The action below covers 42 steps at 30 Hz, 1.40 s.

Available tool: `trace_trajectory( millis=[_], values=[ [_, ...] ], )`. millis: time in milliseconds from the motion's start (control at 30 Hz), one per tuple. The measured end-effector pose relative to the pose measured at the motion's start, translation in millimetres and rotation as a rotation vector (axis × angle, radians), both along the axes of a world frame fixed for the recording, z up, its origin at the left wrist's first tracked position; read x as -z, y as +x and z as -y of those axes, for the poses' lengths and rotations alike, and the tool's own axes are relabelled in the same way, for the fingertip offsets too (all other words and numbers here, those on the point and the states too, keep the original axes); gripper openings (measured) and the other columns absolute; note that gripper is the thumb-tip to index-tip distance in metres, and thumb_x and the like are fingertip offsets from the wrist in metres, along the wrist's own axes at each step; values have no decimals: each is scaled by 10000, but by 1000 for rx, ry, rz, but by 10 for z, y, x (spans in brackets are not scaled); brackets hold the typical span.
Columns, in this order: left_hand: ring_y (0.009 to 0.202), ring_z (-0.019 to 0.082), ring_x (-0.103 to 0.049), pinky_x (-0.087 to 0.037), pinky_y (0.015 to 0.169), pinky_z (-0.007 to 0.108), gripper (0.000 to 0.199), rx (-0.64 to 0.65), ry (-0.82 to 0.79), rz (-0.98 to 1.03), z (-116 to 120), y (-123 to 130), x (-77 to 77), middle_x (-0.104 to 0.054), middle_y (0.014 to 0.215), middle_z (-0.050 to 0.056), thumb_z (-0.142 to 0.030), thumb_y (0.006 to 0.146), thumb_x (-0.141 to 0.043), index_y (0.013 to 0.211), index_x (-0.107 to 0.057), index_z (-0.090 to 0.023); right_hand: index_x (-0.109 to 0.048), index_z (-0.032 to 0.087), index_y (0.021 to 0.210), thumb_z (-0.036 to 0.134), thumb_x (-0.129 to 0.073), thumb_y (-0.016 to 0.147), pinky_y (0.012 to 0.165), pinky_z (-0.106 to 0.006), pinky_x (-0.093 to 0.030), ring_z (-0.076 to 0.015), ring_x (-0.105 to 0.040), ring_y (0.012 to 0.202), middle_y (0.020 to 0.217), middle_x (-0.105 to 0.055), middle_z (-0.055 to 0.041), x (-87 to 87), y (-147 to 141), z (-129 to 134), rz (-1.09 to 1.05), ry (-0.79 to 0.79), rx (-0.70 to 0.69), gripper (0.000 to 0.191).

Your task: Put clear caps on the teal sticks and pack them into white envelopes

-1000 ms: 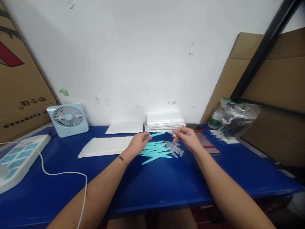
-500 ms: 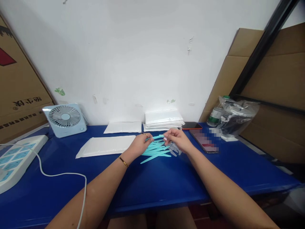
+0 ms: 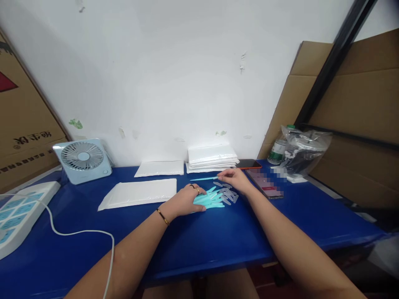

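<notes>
Blue tabletop (image 3: 218, 236) against a scuffed white wall (image 3: 174, 83), cardboard (image 3: 358, 99) at both sides. Left: fan (image 3: 82, 158) and power strip (image 3: 18, 209). Centre: white packs (image 3: 140, 194), some stacked near the wall. Right: phones (image 3: 260, 182), bottle (image 3: 277, 152), bag (image 3: 307, 155). Mid-tabletop, right of the nearest pack: heaped turquoise sticks (image 3: 213, 200) beside clear pieces (image 3: 229, 195). Left hand (image 3: 186, 200) loosely spread over the heap, any grip indiscernible; right hand (image 3: 236, 180) pinched closed on the end of one stick (image 3: 204, 179), just beyond the heap.
</notes>
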<state>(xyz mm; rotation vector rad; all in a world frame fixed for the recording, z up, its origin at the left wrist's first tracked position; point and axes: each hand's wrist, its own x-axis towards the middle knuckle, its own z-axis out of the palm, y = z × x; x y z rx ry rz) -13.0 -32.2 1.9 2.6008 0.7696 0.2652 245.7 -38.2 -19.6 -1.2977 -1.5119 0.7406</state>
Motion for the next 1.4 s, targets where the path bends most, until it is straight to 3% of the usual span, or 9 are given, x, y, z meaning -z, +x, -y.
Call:
trace_trajectory(
  millis=[167,300,433,600,700,867,1067,1267,1400],
  values=[
    [1062,245,-491,-399,864,313,508,47,5,-2,88,47,-28,-568,1146,69,-468,720,-633,1163,-569,-227,-728,165,845,393,-696,672,669,-283,-477,-171,-616,706,791,-702,-55,15,-160,8,306,-8,-190,289],
    [925,201,-552,-414,799,287,277,-78,48,99,3,64,9,-624,998,62,-361,843,-478,1014,-629,-204,-729,204,865,361,-641,734,690,-276,-451,-178,-611,761,837,-698,-51,-13,-56,5,511,93,-65,222],
    [793,176,-573,-420,707,256,170,-144,48,78,-107,53,38,-644,864,41,-298,778,-534,819,-665,-199,-730,223,791,271,-642,713,623,-254,-411,-174,-599,711,800,-688,-41,0,3,-22,765,98,-22,127],
    [714,159,-576,-400,646,236,174,-197,29,21,-159,49,58,-668,778,23,-241,760,-503,739,-671,-205,-694,194,729,156,-584,674,623,-252,-390,-170,-590,681,769,-679,-48,6,-86,-39,935,103,68,128],
    [733,157,-577,-399,662,233,181,-206,56,49,-180,45,76,-671,802,20,-223,761,-502,784,-681,-214,-661,186,721,176,-575,673,594,-242,-393,-158,-580,654,736,-664,-38,-27,-73,-5,846,90,69,99],
    [712,151,-567,-401,620,217,220,-141,-2,51,-203,38,74,-641,794,16,-392,697,-635,824,-697,-223,-645,185,770,244,-557,721,550,-236,-415,-136,-559,590,694,-632,-15,-121,56,94,605,73,23,116],
    [711,161,-569,-393,621,235,306,-134,-16,59,-88,73,6,-647,778,23,-490,726,-587,833,-692,-223,-662,189,795,261,-564,734,567,-249,-426,-146,-569,617,723,-648,-22,-158,69,143,541,87,-42,136],
    [703,168,-573,-383,623,246,149,-144,116,5,38,154,32,-658,737,23,-234,739,-518,707,-663,-217,-657,184,769,269,-562,743,570,-246,-425,-141,-567,611,727,-653,-25,-165,29,165,547,75,-108,130],
    [688,183,-576,-392,631,262,156,-150,227,-53,51,170,44,-657,752,37,-194,718,-494,719,-649,-213,-661,187,786,279,-562,754,569,-243,-424,-141,-563,614,732,-656,-26,-168,21,172,562,55,-141,139]
  ],
)
